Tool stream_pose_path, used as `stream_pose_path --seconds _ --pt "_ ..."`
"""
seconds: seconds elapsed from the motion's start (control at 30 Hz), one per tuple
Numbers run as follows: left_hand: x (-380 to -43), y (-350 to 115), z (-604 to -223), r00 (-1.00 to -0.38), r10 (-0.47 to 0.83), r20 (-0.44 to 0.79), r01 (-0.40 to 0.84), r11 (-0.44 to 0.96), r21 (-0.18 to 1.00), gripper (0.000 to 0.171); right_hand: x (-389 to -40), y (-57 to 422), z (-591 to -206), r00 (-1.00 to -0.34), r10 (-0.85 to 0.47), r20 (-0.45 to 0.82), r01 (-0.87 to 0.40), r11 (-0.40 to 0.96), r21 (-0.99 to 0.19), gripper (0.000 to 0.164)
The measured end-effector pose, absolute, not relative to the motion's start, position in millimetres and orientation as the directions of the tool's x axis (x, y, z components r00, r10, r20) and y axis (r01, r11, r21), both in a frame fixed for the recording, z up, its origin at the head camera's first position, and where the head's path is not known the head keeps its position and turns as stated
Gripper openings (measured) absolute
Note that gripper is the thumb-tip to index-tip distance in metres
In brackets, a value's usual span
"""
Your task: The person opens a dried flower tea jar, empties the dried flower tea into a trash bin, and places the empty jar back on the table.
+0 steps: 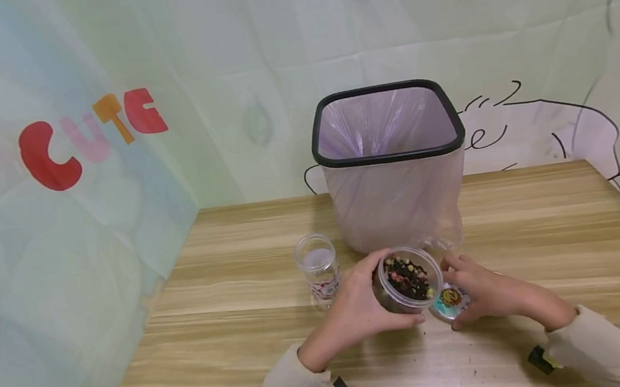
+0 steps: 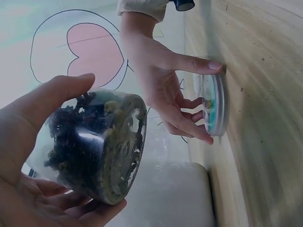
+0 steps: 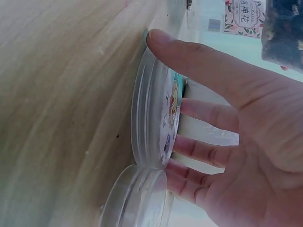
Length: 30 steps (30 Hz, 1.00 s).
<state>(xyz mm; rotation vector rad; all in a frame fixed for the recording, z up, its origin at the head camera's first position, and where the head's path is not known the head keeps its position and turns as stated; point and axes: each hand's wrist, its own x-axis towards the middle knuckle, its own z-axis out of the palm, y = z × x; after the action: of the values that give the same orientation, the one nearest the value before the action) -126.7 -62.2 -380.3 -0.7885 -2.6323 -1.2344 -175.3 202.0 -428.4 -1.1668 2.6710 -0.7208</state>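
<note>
My left hand (image 1: 357, 306) grips a clear plastic jar (image 2: 85, 142) around its side, tilted above the table. Inside it sits a dark dried tea-like mix (image 1: 408, 278) with pink and yellow bits, and the jar's mouth is uncovered. To its right, my right hand (image 1: 488, 291) holds a round jar lid (image 1: 451, 300) at the tabletop, thumb on one edge and fingers on the opposite one. The lid has a teal and white printed top. Against it in the right wrist view lies a second clear lid (image 3: 135, 201), mostly hidden by the hand in the head view.
An uncovered clear jar (image 1: 318, 269) with a printed label stands left of my left hand. Behind the hands is a bin (image 1: 397, 202) with a black rim and a plastic liner. Dark crumbs dot the wooden table (image 1: 234, 330). A printed cloth (image 1: 247, 47) hangs behind.
</note>
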Motion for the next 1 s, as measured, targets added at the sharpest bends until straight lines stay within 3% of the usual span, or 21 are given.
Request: stream_pose_path --seconds 0.1,0.27,0.33,0.4,0.5,0.63,0.9,1.0 --pt "-127.0 -61.1 -376.2 -0.848 0.402 0.346 0.522 0.521 0.675 0.094 -174.2 202.8 -430.4 -0.696 -0.713 0.081 -0.660 0.593 -0.462 0.073" --pt "-126.9 -58.7 -367.6 -0.832 0.411 0.373 0.550 0.523 0.651 0.094 -171.2 206.3 -436.2 -0.712 -0.688 0.137 -0.653 0.580 -0.487 0.100" --pt "-126.9 -57.8 -364.5 -0.825 0.418 0.381 0.561 0.518 0.646 0.094 -172.2 207.4 -436.8 -0.714 -0.678 0.172 -0.653 0.558 -0.512 0.101" --pt "-127.2 -57.3 -361.9 -0.815 0.423 0.395 0.575 0.508 0.642 0.094 -174.7 208.6 -435.0 -0.717 -0.666 0.205 -0.652 0.538 -0.535 0.095" --pt "-127.7 -57.4 -358.0 -0.803 0.425 0.417 0.591 0.486 0.644 0.093 -178.4 212.9 -426.9 -0.726 -0.644 0.240 -0.640 0.505 -0.579 0.071" --pt "-127.9 -59.1 -351.2 -0.801 0.413 0.433 0.593 0.457 0.662 0.092 -182.0 221.9 -411.1 -0.780 -0.582 0.228 -0.562 0.492 -0.665 0.047" --pt "-129.8 -66.5 -336.1 -0.802 0.383 0.459 0.596 0.456 0.661 0.091 -196.4 229.1 -372.1 -0.893 -0.347 0.286 -0.437 0.522 -0.732 0.040" --pt "-131.2 -69.1 -332.6 -0.799 0.375 0.470 0.601 0.463 0.651 0.093 -199.6 232.1 -356.2 -0.923 -0.250 0.292 -0.384 0.540 -0.749 0.045"
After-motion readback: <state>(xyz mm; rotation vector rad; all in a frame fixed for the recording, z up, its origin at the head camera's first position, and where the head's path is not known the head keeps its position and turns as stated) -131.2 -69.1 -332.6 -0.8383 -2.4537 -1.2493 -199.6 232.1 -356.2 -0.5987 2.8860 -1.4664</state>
